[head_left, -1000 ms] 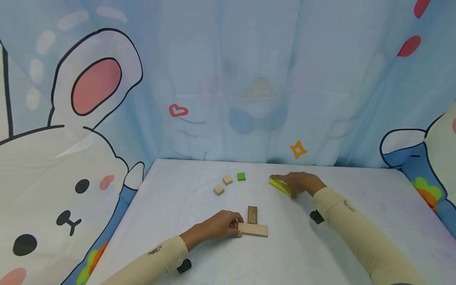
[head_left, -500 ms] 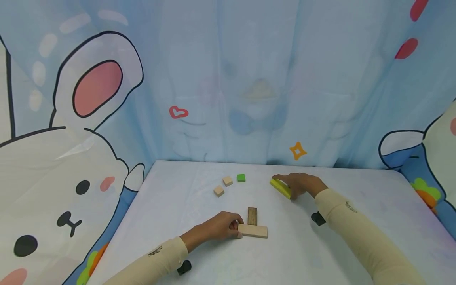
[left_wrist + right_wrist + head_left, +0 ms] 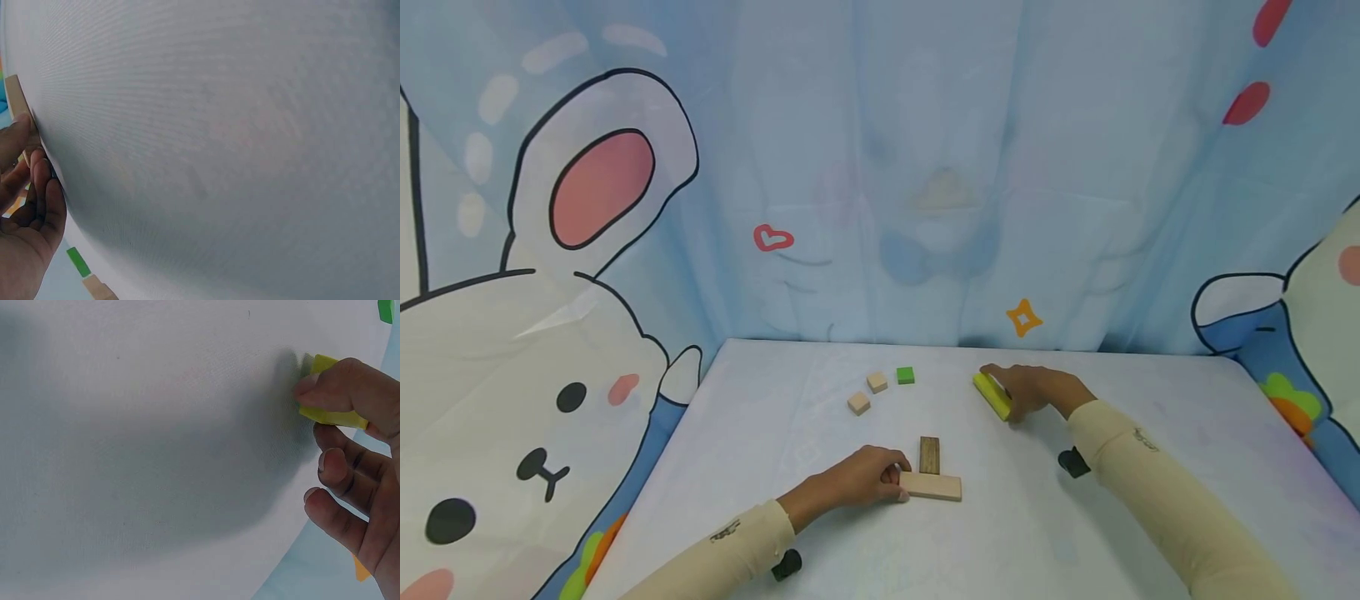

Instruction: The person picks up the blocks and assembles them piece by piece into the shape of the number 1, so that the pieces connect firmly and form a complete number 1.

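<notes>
My left hand (image 3: 863,477) pinches the left end of a light wooden plank block (image 3: 932,487) lying crosswise on the white table. Against its far side lies a darker brown wooden block (image 3: 929,455), pointing away from me, so the two form an upside-down T. Farther back on the right, my right hand (image 3: 1036,389) grips a long yellow block (image 3: 992,396) between thumb and fingers. In the right wrist view the thumb and index finger lie on either side of the yellow block (image 3: 340,419); whether it rests on the table is hard to tell.
Behind the planks sit two small natural wooden cubes (image 3: 859,403) and a small green block (image 3: 906,376). The white table (image 3: 820,533) ends at a blue cartoon curtain (image 3: 940,167) at the back.
My right hand has shifted slightly right, and the yellow block has turned a little so that it points more directly away from me. My left hand and the wooden blocks look unchanged.
</notes>
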`<action>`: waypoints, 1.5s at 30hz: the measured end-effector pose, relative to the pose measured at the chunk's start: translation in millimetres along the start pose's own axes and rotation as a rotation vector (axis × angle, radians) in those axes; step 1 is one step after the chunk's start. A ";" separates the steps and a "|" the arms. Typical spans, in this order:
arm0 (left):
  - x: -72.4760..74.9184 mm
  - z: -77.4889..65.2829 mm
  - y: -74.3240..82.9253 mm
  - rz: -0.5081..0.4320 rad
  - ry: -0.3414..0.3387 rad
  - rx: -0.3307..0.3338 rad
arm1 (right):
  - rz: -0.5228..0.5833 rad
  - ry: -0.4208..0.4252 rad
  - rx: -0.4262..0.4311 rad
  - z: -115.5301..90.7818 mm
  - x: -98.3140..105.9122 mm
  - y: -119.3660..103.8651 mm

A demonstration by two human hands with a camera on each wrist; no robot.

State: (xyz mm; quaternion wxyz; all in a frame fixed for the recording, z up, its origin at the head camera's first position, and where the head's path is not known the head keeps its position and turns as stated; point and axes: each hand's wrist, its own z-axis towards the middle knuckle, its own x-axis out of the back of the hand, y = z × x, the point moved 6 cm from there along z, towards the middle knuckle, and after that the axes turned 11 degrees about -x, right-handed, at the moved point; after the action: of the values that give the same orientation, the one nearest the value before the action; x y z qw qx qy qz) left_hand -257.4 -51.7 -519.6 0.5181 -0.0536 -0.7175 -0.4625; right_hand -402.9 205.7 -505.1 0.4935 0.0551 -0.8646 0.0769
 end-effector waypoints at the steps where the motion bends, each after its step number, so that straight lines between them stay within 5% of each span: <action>1: 0.3 -0.2 0.2 0.000 0.001 0.000 | 0.004 0.000 0.001 -0.2 -0.2 0.3; 45: 0.3 -0.8 1.5 -0.008 0.015 -0.012 | 0.198 0.064 0.160 -16.5 -12.8 -12.1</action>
State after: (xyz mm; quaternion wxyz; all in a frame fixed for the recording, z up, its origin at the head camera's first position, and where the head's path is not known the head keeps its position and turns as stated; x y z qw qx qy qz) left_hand -256.2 -51.6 -518.4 0.5210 -0.0504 -0.7110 -0.4695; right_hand -380.4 197.1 -506.9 0.5046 0.0061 -0.8408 0.1960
